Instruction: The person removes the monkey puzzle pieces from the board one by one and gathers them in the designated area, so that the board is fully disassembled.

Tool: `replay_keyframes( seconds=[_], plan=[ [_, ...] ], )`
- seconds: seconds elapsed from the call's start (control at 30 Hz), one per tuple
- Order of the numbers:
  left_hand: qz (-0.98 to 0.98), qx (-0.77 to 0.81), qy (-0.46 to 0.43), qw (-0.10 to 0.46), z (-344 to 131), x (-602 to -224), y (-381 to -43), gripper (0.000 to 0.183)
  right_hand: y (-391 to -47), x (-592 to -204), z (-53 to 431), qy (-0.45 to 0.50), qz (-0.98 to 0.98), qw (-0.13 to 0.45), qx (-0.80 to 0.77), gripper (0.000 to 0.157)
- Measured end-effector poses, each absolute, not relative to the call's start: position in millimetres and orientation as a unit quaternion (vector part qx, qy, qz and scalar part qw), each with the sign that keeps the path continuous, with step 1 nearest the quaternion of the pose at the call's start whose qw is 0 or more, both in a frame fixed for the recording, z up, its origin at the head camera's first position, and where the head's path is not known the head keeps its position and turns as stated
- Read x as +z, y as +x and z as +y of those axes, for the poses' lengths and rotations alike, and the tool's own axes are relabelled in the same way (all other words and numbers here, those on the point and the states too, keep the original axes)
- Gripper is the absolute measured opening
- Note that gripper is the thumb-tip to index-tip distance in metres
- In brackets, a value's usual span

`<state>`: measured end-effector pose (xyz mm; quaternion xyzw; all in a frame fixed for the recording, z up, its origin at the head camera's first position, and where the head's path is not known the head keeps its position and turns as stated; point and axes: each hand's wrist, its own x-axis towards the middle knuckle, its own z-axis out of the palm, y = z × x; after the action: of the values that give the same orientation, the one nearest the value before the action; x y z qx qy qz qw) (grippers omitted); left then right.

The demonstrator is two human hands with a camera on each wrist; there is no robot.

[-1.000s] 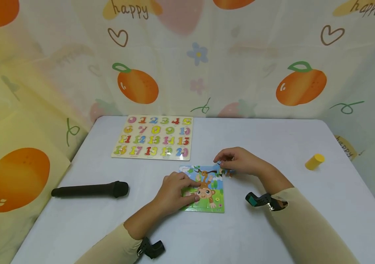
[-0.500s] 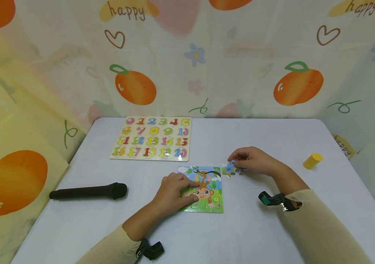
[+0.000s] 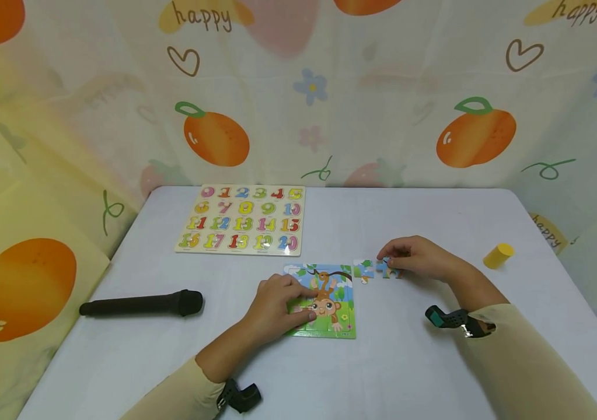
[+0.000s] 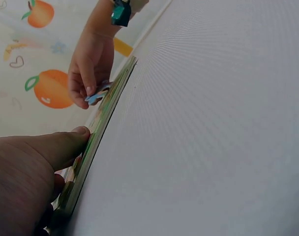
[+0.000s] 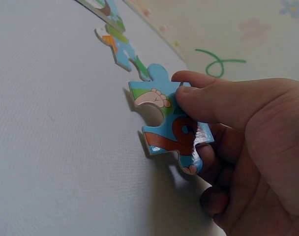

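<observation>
My left hand (image 3: 277,300) rests on a square monkey jigsaw puzzle (image 3: 348,318), its thumb and index finger lying straight over the picture. In the left wrist view, the thumb (image 4: 66,145) presses near the edge of the puzzle's tray (image 4: 98,142). To the right, my right hand (image 3: 419,256) pinches a blue puzzle piece (image 5: 162,140) with a brown curl and a small pale paw printed on it. That piece is tilted close over the table. Another loose piece (image 3: 363,268), blue and green, lies between the puzzle and the right hand.
Behind the puzzle lies a wooden number board (image 3: 240,221). A black microphone (image 3: 143,303) is at the left, and a yellow cylinder (image 3: 498,256) is at the right. A fruit-print cloth (image 3: 372,134) hangs behind the white table (image 3: 330,379).
The right hand has moved right, away from the puzzle's upper right corner, with a piece in its fingers. Another loose piece now shows beside the puzzle. The left hand stays on the puzzle.
</observation>
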<state>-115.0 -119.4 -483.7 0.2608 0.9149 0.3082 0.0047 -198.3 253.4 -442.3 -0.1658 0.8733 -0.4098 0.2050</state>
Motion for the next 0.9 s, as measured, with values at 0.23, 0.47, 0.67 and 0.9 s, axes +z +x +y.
replay_keyframes(
  seconds=[0.23, 0.47, 0.67, 0.9],
  plan=[
    [0.915, 0.309, 0.26, 0.009, -119.1, -481.2, -114.4, 0.04, -196.7, -448.2, 253.9, -0.168, 0.87, 0.193, -0.421, 0.017],
    [0.915, 0.309, 0.261, 0.007, -119.2, -481.6, -114.6, 0.04, -195.7, -454.3, 254.2, -0.177, 0.882, 0.155, -0.408, 0.019],
    [0.914, 0.309, 0.263, 0.0, -120.1, -483.7, -115.3, 0.04, -195.1, -456.4, 253.3, -0.196, 0.894, 0.124, -0.384, 0.019],
    [0.915, 0.308, 0.26, 0.004, -119.3, -481.3, -114.0, 0.04, -192.4, -462.7, 254.3, -0.214, 0.905, 0.09, -0.356, 0.021]
  ],
)
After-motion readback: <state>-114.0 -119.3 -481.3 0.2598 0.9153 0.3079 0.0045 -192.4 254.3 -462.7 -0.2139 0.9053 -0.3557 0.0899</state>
